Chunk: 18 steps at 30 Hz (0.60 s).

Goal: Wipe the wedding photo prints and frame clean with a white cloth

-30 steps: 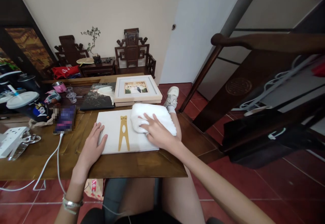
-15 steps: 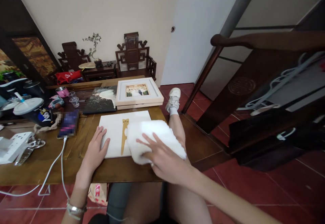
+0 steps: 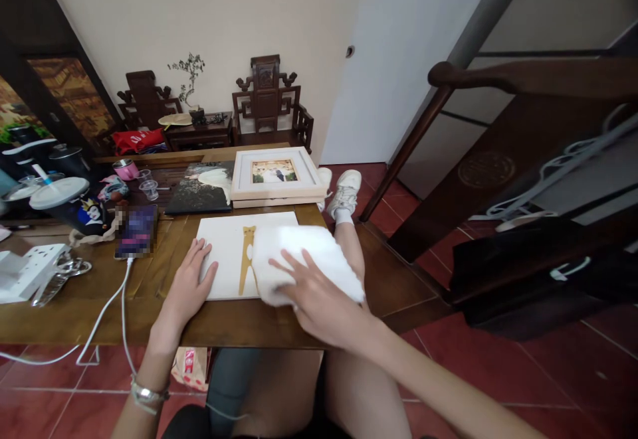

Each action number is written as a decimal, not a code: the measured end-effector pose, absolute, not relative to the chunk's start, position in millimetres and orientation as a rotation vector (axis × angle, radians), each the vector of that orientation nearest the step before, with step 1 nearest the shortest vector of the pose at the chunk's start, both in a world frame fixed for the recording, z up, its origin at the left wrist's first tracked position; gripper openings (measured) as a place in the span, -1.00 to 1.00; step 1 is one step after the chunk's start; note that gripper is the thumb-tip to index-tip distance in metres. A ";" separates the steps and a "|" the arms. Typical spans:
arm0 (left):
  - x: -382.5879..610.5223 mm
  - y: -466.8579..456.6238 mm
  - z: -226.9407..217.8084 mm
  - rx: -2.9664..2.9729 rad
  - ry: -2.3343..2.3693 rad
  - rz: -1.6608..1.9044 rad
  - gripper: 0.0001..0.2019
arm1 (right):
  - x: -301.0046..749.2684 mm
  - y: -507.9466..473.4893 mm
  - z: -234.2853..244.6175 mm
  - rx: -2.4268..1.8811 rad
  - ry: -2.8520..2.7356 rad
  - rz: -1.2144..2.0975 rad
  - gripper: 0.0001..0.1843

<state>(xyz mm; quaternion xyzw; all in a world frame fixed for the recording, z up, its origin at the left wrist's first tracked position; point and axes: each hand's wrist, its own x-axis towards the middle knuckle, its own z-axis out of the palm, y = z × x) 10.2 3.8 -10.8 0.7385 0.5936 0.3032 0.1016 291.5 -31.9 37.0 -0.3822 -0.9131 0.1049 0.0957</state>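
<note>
A white canvas board (image 3: 222, 253) with a gold cat figure (image 3: 246, 258) lies flat on the wooden table (image 3: 100, 306). My left hand (image 3: 189, 284) rests flat on the board's left edge, fingers spread. My right hand (image 3: 314, 296) presses a folded white towel (image 3: 309, 260) onto the board's right part, fingers stretched out on top of it. The towel covers the board's right side and hangs past the table's right edge.
Behind the board lie a white framed photo (image 3: 274, 173) and a dark photo print (image 3: 202, 190). A phone (image 3: 135, 230) with a white cable, a power strip (image 3: 27, 273), cups (image 3: 64, 203) and small items crowd the left. A dark stair rail (image 3: 498, 80) rises on the right.
My right hand dragged the towel from the board's far right corner toward me to the near right part. The left hand stayed on the board's left edge.
</note>
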 end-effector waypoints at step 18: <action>11.3 2.5 -13.0 2.189 1.770 0.887 -0.48 | 296.1 32.7 29.0 -1.154 -2.610 0.273 -0.41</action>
